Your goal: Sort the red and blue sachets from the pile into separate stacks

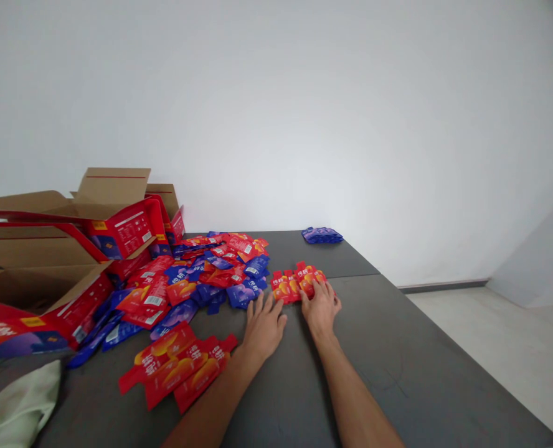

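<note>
Head view shows us a row of red pouches (284, 287) lying on the dark table (398, 348), just to the right of the mixed heap (202, 274) of red and blue pouches, which we take as our landmark. Our right hand (321, 306) is over the right end of that row, farther from the heap, with the fingers bent and slightly parted, fingertips on the printed faces; whether the thumb pinches an edge or only presses, we cannot tell. Our left hand (263, 326) is palm down at the near right side of the heap, its fingers spread wide and holding nothing that we can see; whether a fingertip meets the row's left end, we cannot make out. Nearer to us than the heap, an overlapping red set (178, 367) lies fanned out; beyond the heap and to its right, well apart, is a blue stack (322, 235). Open cartons (122, 230) stand left of the heap, and a pale cloth (22, 407) lies to its near left. We judge the pouches light and soft, with glossy film apt to slide where they overlap; the flat edges look the surest hold, since squeezing the middles could strain the seams.
</note>
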Motion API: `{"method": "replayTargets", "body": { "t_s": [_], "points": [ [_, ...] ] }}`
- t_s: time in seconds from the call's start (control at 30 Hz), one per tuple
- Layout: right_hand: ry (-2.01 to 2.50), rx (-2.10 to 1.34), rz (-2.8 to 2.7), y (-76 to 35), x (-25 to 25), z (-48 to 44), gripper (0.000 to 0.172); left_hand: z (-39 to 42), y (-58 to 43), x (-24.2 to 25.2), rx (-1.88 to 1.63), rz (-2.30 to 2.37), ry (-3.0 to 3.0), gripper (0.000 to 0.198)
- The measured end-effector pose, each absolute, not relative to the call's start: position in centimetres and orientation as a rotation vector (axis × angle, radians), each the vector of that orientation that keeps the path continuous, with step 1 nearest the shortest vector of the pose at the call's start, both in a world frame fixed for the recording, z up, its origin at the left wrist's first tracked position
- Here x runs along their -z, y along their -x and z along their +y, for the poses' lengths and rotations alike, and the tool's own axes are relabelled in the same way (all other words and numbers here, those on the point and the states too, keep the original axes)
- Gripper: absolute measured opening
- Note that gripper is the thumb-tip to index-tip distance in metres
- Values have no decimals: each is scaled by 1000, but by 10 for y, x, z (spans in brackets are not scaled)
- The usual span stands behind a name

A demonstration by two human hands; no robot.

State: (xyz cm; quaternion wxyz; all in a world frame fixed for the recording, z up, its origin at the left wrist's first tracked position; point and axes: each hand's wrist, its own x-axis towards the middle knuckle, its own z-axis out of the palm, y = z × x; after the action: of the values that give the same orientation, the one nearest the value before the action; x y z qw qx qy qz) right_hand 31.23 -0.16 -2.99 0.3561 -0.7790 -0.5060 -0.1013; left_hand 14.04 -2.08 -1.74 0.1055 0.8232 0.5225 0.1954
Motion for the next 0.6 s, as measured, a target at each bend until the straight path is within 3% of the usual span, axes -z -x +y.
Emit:
{"method": "replayTargets", "body": {
  "t_s": [0.6],
  "points": [
    [2039,289,-1353,-299,20,-9,43,-24,-144,11,-524,1576,-2387,57]
  ]
}}
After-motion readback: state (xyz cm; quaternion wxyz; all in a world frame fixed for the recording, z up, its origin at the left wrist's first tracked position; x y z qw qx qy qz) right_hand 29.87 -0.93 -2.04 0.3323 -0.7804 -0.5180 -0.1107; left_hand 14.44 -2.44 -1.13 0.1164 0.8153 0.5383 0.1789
